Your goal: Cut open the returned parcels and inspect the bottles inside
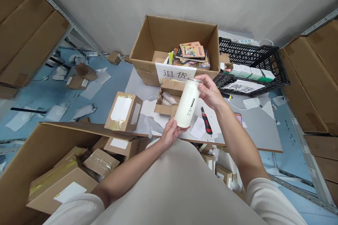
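Both of my hands hold a tall white cylindrical bottle (187,103) with dark lettering on its side, tilted above the grey table (260,126). My left hand (171,133) cups its bottom end. My right hand (210,91) grips its top rim. Just behind the bottle sits a small opened cardboard box (169,95) with clear wrapping inside. A red and black utility knife (206,121) lies on the table to the right of the bottle.
A large open carton (148,47) with a paper label and books stands at the table's back. A black crate (274,64) of small boxes is to its right. A taped parcel (123,111) rests left; a carton of parcels (31,154) stands lower left. Shelving flanks both sides.
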`<action>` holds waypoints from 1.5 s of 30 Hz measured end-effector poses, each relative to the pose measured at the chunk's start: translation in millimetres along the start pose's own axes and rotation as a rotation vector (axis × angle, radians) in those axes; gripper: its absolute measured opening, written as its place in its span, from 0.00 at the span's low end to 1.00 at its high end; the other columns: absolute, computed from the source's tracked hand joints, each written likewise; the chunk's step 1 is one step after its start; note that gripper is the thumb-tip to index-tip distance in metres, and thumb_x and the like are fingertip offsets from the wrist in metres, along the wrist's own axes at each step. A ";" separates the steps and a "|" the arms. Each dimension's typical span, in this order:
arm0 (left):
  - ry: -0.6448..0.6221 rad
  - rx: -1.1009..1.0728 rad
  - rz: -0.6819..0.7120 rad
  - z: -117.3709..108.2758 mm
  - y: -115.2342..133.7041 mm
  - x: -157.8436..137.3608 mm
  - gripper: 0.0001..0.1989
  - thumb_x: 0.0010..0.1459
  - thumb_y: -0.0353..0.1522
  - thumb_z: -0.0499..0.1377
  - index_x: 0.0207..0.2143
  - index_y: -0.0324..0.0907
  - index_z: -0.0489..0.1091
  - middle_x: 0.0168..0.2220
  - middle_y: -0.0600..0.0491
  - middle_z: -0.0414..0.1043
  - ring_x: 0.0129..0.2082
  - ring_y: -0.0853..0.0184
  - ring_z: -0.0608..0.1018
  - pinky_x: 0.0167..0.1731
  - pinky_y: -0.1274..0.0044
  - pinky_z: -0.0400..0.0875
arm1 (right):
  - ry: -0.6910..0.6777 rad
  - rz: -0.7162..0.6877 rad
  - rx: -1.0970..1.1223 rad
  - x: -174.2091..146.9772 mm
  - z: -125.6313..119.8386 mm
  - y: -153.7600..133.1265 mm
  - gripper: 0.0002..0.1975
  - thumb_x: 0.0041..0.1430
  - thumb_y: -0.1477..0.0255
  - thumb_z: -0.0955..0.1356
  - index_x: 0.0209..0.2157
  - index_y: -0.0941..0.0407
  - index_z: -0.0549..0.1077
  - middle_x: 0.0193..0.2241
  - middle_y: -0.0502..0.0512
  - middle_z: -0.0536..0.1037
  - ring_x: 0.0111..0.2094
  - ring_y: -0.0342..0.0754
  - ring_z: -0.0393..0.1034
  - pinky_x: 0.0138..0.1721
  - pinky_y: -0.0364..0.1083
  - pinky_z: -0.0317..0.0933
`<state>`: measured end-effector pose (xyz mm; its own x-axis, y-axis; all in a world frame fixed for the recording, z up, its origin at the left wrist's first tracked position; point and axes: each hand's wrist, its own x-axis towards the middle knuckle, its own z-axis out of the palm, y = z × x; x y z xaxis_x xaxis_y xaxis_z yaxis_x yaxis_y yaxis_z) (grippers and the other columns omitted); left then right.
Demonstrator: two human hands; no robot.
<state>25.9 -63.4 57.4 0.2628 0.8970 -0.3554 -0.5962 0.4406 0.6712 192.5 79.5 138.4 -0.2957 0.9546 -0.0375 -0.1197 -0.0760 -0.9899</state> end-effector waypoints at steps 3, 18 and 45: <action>-0.038 0.115 0.064 -9.1 5.6 3.6 0.32 0.53 0.52 0.57 0.53 0.42 0.63 0.51 0.43 0.71 0.47 0.56 0.76 0.46 0.65 0.69 | 0.055 -0.067 -0.021 -3.0 -3.1 -5.2 0.21 0.42 0.57 0.75 0.37 0.50 0.69 0.39 0.50 0.74 0.39 0.48 0.70 0.32 0.46 0.67; 0.140 0.985 0.196 -89.1 -10.0 6.3 0.53 0.24 0.40 0.74 0.56 0.43 0.60 0.57 0.40 0.61 0.58 0.46 0.63 0.58 0.56 0.54 | 0.512 -0.373 -0.206 -97.5 10.5 74.4 0.20 0.49 0.57 0.71 0.42 0.47 0.64 0.49 0.57 0.70 0.54 0.56 0.65 0.52 0.60 0.59; 0.111 1.106 0.324 -87.6 -40.2 23.9 0.45 0.39 0.31 0.68 0.59 0.38 0.52 0.55 0.40 0.63 0.55 0.54 0.68 0.52 0.62 0.66 | -0.124 -0.048 -1.378 -130.6 79.9 154.8 0.21 0.63 0.68 0.58 0.56 0.59 0.60 0.63 0.69 0.55 0.63 0.63 0.49 0.54 0.78 0.24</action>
<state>-10.4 -62.7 -35.1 0.1183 0.9897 -0.0806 0.3801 0.0299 0.9245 136.8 -79.9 1.0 -0.4076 0.9112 -0.0596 0.8703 0.3679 -0.3274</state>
